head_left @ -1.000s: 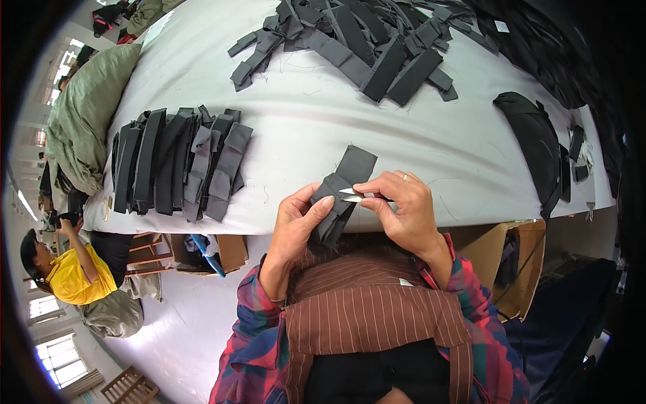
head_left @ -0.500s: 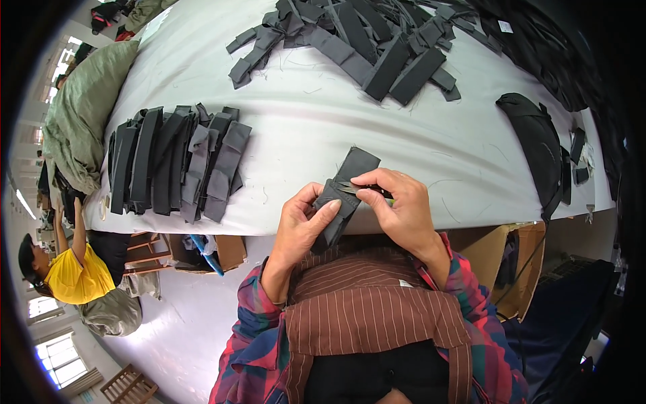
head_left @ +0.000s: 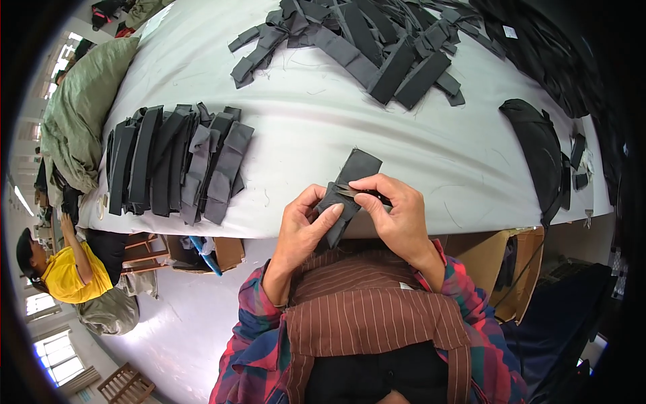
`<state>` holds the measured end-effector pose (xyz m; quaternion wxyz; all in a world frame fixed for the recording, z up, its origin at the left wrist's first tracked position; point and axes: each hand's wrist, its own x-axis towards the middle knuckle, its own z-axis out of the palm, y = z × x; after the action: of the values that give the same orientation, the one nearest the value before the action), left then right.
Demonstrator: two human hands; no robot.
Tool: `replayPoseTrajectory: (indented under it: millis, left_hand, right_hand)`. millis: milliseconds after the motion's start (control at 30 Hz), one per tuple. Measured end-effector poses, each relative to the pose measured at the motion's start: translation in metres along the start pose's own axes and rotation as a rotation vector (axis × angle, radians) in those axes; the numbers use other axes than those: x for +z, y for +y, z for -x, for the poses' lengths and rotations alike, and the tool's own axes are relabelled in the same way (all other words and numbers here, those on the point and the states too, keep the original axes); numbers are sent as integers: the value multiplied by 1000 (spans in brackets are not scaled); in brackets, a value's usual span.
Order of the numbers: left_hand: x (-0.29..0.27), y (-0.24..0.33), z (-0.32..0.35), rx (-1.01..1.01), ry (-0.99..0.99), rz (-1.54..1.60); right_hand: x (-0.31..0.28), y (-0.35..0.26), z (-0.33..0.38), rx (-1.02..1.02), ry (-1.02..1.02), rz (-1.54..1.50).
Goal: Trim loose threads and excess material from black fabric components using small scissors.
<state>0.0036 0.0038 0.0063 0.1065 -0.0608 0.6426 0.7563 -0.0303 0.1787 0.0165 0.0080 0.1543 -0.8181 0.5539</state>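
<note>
Dark grey fabric, a flat padded strip (head_left: pixel 346 192), sits pinched between my two hands at the near edge of the worktop (head_left: pixel 303 135), its far end lying on the white cover and its near end hanging over the edge toward my apron. My left hand (head_left: pixel 303 225) is closed on the strip's lower part, thumb on top and fingers wrapped under. My right hand (head_left: pixel 397 215) is closed around a small metal snipping tool (head_left: pixel 353 193), whose tip rests on the cloth just beside my left thumb. That closeness is the main risk as I judge it: if the strip slides in my grip, the tip could nick my thumb or bite into the fabric itself instead of a loose thread. The overhanging end could also drag the piece off the edge if I loosen my left hand. At ten o'clock from the strip lies a neat row of dark strips (head_left: pixel 178 161), well apart from my hands; at twelve o'clock a loose heap of grey strips (head_left: pixel 377 47) spreads across the far side. At three o'clock a black rounded bag-like piece (head_left: pixel 538 155) lies near the worktop's right edge. A small white tag (head_left: pixel 511 31) shows on black cloth at one o'clock, too small to make out. An open brown cardboard box (head_left: pixel 511 269) stands below the worktop at four o'clock, and a bulky olive-green sack (head_left: pixel 84 114) leans at nine o'clock.
</note>
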Motion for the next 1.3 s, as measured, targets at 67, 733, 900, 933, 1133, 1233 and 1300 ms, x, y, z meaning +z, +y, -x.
replayPoseTrajectory:
  millis: [67, 733, 900, 933, 1133, 1233, 1300]
  left_hand:
    - [-1, -1, 0, -3, -2, 9]
    - [2, -5, -3, 38, -6, 8]
    - [1, -7, -3, 36, -12, -5]
    - [1, -7, -3, 50, -11, -27]
    - [2, -4, -2, 107, -3, -79]
    - [3, -4, -1, 118, -1, -59]
    - [3, -4, -1, 116, -3, -66]
  right_hand:
    - [2, 1, 0, 5, 10, -8]
    - [6, 1, -1, -117, 94, 141]
    - [4, 2, -1, -126, 102, 159]
    - [3, 2, -1, -123, 96, 162]
    - [-3, -3, -2, -70, 58, 114]
    - [-1, -2, -1, -40, 58, 58]
    - [0, -1, -1, -43, 62, 55]
